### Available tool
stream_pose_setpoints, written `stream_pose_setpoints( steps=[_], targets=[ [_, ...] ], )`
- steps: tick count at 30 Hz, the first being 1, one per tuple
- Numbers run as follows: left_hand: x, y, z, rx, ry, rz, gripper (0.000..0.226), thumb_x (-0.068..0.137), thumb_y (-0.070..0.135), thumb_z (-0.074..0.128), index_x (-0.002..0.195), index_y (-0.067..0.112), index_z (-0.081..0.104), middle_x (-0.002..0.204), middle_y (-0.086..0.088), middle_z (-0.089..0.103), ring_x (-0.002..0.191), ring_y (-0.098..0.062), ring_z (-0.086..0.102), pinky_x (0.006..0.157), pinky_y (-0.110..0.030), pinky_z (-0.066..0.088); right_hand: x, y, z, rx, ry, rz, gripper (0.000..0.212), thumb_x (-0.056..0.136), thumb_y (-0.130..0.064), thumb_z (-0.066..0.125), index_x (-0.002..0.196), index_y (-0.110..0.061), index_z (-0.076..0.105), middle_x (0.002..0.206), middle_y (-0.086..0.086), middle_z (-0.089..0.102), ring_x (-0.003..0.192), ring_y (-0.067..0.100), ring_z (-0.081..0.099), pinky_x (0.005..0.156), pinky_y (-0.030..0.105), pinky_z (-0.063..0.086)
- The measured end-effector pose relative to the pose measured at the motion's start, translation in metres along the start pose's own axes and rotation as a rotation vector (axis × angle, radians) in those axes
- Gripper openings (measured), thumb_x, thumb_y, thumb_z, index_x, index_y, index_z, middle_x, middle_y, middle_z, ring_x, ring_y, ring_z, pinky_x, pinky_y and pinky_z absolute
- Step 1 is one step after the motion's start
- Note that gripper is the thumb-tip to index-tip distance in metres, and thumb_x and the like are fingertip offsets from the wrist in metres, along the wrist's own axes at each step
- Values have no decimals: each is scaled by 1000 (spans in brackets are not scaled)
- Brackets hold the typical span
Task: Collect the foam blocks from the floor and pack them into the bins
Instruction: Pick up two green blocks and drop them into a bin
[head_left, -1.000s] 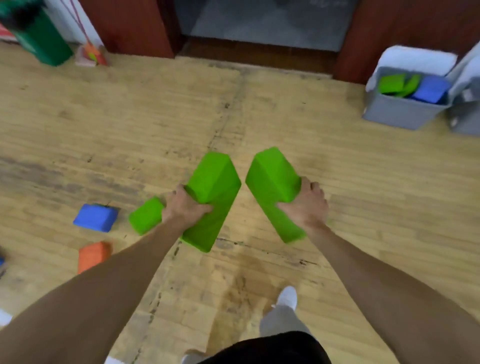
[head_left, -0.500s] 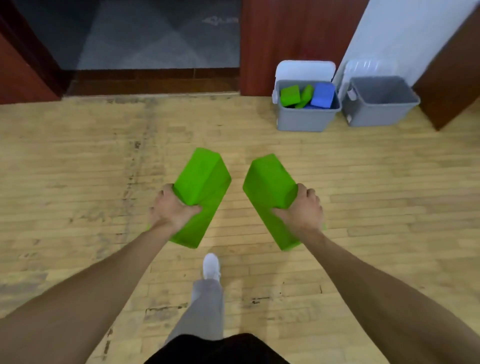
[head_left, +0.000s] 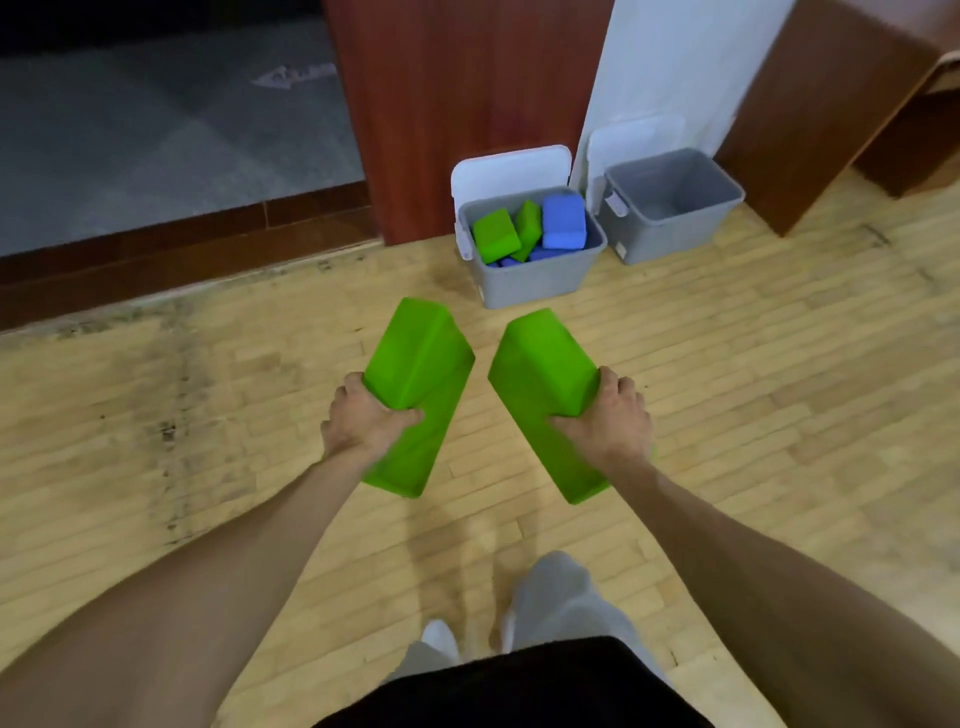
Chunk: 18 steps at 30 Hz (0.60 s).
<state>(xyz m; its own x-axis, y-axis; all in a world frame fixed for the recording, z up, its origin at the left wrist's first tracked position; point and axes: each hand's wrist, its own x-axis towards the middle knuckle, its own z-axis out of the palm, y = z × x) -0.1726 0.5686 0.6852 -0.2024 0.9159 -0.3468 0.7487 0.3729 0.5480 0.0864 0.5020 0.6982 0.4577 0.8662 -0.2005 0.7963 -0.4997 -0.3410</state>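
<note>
A pale wooden plank floor (head_left: 727, 415) fills most of the view, with dark scuff marks (head_left: 171, 431) toward its left edge. A dark wood threshold (head_left: 182, 244) runs along its far edge, grey carpet (head_left: 156, 145) beyond. A red-brown wooden panel (head_left: 467, 104), a white wall (head_left: 691, 62) and a brown cabinet (head_left: 831, 119) stand far right.

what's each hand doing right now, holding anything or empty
Left hand: closed, gripping the left green foam block.
Right hand: closed, gripping the right green foam block.
</note>
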Motion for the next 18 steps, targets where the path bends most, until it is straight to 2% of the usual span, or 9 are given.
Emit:
stream_pose_setpoints(
  steps=[9,14,18],
  targets=[
    [177,154,44,164,-45,51,90,61,49,83,132,14,40,128,-11,52,118,-34,51,97,-46,42,221,-1,-3,90,-21,128,78,69,-46,69,133,-12,39,124,11,49,117,33,47,96,44,39],
    [272,265,51,192,-146,96,93,58,48,85,134,15,41,129,-11,47,119,-33,50,97,-43,43,354,0,-45,112,-66,147,82,70,-49,71,135,-13,37,127,11,49,119,32,46,97,44,40],
    [345,347,57,206,-130,147,95,61,45,85,137,11,38,132,-11,37,120,-34,48,97,-38,41,462,-16,-86,136,-31,118,80,71,-45,70,136,-11,36,124,12,48,117,32,47,97,47,41]
  ],
)
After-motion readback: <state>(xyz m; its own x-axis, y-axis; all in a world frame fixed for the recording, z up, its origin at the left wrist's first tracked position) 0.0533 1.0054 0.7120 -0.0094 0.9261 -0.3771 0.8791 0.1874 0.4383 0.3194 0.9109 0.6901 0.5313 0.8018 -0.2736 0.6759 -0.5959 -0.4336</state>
